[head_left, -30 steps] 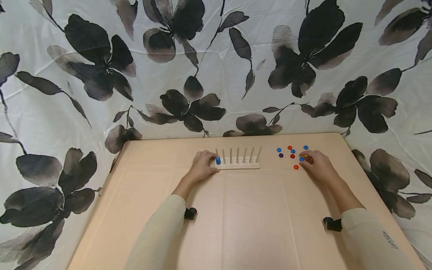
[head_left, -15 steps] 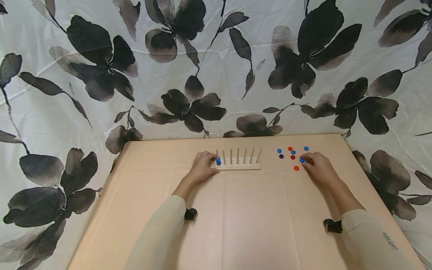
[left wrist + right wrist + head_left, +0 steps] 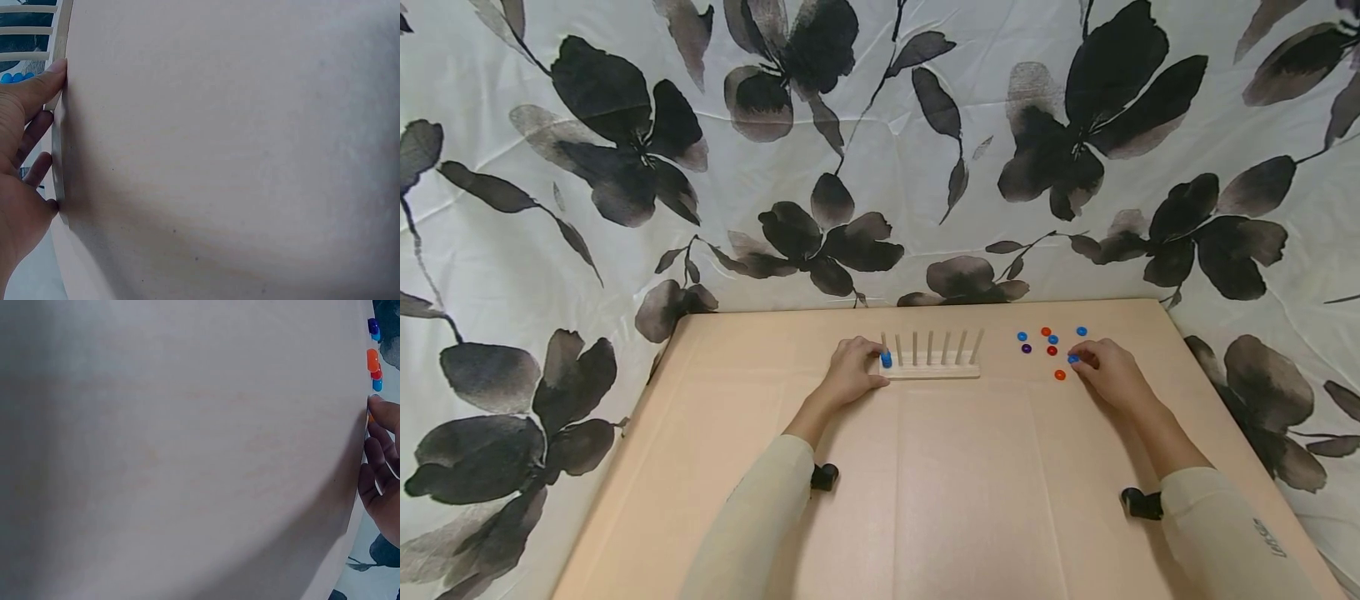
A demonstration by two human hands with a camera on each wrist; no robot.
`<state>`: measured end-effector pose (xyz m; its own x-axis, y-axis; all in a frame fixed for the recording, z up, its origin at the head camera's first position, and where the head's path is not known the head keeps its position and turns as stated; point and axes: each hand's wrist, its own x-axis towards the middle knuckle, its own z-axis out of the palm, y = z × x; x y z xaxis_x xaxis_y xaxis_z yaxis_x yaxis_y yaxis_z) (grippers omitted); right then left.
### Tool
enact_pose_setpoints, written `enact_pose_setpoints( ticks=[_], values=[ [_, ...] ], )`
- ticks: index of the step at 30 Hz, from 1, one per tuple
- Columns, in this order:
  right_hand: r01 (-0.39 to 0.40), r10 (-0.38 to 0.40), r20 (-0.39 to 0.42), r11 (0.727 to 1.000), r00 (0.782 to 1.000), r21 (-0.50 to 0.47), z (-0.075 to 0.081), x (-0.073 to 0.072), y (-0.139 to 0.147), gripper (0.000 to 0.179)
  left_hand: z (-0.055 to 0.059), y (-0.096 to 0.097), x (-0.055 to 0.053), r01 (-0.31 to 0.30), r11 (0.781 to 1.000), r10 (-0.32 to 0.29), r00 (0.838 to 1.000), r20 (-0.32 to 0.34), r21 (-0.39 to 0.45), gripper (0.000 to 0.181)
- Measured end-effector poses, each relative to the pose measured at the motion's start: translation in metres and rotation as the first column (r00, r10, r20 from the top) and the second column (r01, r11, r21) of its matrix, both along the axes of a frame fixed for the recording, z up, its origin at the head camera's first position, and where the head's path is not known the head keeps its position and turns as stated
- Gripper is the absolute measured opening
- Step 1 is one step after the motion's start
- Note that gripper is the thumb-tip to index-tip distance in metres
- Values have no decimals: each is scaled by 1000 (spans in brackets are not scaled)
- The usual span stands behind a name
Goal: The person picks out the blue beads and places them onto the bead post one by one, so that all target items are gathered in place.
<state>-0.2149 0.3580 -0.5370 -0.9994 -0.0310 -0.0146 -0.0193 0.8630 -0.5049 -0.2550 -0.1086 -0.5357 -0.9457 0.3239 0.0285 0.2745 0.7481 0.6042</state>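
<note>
A pale wooden peg rack (image 3: 932, 374) with a row of upright pegs stands near the table's far edge. Blue beads (image 3: 887, 360) are stacked on its leftmost peg. My left hand (image 3: 852, 367) grips the rack's left end; in the left wrist view the thumb lies along the base with fingers curled behind it. To the right, my right hand (image 3: 1105, 367) is down at the loose beads, thumb and forefinger together. Between them a yellow-orange bead (image 3: 370, 417) shows in the right wrist view, mostly hidden. A blue bead (image 3: 1072, 359) lies right at the fingertips.
Loose beads lie left of the right hand: a purple one (image 3: 1026, 349), a red one (image 3: 1052, 351), an orange one (image 3: 1060, 375) and several blue ones. The light wooden table (image 3: 970, 483) ends at a floral cloth (image 3: 865, 108) behind.
The yellow bead, visible at the right fingertips one second ago, is now covered by the fingers in the head view. The left hand and rack keep their place.
</note>
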Motion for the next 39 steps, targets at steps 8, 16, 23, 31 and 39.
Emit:
enact_pose_setpoints(
  ticks=[8,16,23,31,39],
  values=[
    [-11,11,-12,1000,1000,-11,3,4,2,26,2,1,3,-5,1000,5,1000,7,3,55],
    [-13,12,-62,1000,998,-9,8,9,2,25,3,0,5,-8,1000,8,1000,21,0,56],
    [-7,6,-73,1000,997,-20,18,10,-3,27,3,1,7,-10,1000,10,1000,2,6,55],
    [-46,42,-106,998,993,-38,36,8,-16,25,1,1,7,-14,1000,14,1000,2,-6,54],
    [-124,119,-178,992,977,-17,55,4,-35,27,0,2,10,-18,1000,18,1000,0,7,55]
  ],
)
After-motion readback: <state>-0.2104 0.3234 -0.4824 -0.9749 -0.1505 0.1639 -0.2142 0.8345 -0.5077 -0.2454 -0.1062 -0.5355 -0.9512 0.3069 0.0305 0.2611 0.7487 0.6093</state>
